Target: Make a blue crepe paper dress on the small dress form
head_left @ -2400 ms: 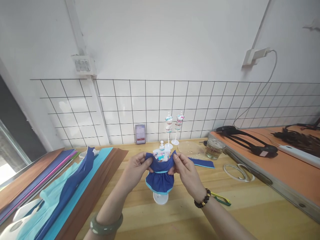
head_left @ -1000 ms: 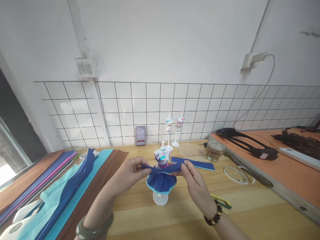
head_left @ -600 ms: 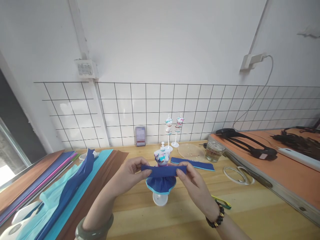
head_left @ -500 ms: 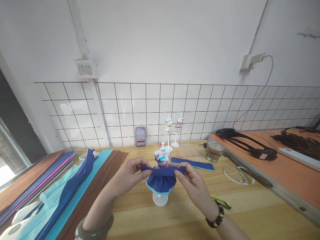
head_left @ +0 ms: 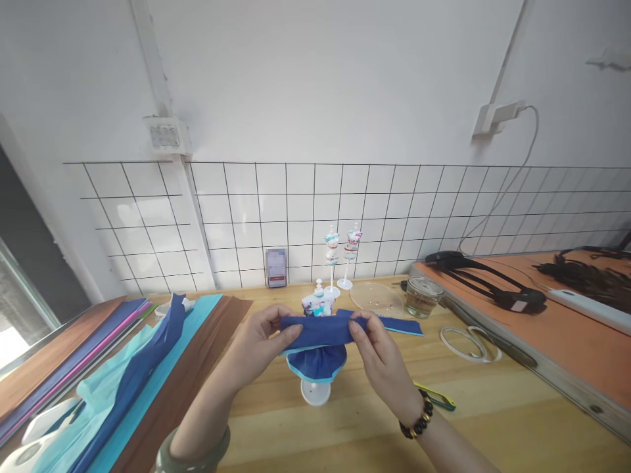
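Between both hands a dark blue strip with a light blue edge [head_left: 320, 332], crepe paper or thin cloth, is stretched level. My left hand [head_left: 266, 341] pinches its left end, thumb in front. My right hand [head_left: 377, 348] pinches the right end the same way. Just behind the strip stands a small white dress form [head_left: 318, 303], its waist hidden by the strip. A gathered blue skirt [head_left: 317, 363] with a light blue hem hangs on the form above its round white base. Another blue strip [head_left: 404, 325] lies on the table behind my right hand.
Two more small dress forms [head_left: 332, 253] stand near the wall, left of a clear disc [head_left: 377, 299] and a glass jar [head_left: 422, 297]. Yellow-green scissors or snips [head_left: 438, 396] lie by my right wrist. Coloured sheets [head_left: 162, 381] cover the left side. A phone [head_left: 277, 268] leans on the wall.
The strip has risen slightly and tilted, so more of its face and its light blue edge show. It now covers more of the dress form's body. Both hands keep their pinch.
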{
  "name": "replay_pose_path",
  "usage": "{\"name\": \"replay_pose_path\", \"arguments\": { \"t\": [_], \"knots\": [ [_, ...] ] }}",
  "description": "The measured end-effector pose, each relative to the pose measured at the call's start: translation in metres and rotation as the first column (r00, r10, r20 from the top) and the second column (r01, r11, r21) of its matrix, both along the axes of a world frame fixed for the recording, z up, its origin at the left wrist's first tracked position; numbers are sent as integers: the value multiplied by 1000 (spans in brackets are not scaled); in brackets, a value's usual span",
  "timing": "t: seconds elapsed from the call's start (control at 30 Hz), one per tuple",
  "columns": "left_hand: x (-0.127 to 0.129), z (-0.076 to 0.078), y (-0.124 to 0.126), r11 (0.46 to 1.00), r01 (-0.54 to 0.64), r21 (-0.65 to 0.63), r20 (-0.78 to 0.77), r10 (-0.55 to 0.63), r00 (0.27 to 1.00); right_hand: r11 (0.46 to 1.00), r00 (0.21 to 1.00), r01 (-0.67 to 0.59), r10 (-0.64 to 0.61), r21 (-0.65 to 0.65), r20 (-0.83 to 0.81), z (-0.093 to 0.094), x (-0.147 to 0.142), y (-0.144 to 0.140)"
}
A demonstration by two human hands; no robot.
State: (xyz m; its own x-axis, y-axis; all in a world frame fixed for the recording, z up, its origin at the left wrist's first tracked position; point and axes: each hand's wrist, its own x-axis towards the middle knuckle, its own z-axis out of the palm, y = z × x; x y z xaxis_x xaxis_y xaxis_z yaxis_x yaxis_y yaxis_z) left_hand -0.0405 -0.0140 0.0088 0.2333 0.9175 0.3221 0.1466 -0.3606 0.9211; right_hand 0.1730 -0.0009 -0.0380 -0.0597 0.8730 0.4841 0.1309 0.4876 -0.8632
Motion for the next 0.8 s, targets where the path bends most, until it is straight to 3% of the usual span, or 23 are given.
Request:
{"name": "replay_pose_path", "arguments": {
  "t": [0.23, 0.8],
  "knots": [
    [7, 4, 0, 1000, -4, -28, 101, 7, 995, 1000, 999, 30, -30, -7, -23, 8, -2, -1],
    [13, 3, 0, 996, -55, -69, 188, 68, 980, 988, 987, -100, 83, -118, -135, 14, -4, 5]
  ]
}}
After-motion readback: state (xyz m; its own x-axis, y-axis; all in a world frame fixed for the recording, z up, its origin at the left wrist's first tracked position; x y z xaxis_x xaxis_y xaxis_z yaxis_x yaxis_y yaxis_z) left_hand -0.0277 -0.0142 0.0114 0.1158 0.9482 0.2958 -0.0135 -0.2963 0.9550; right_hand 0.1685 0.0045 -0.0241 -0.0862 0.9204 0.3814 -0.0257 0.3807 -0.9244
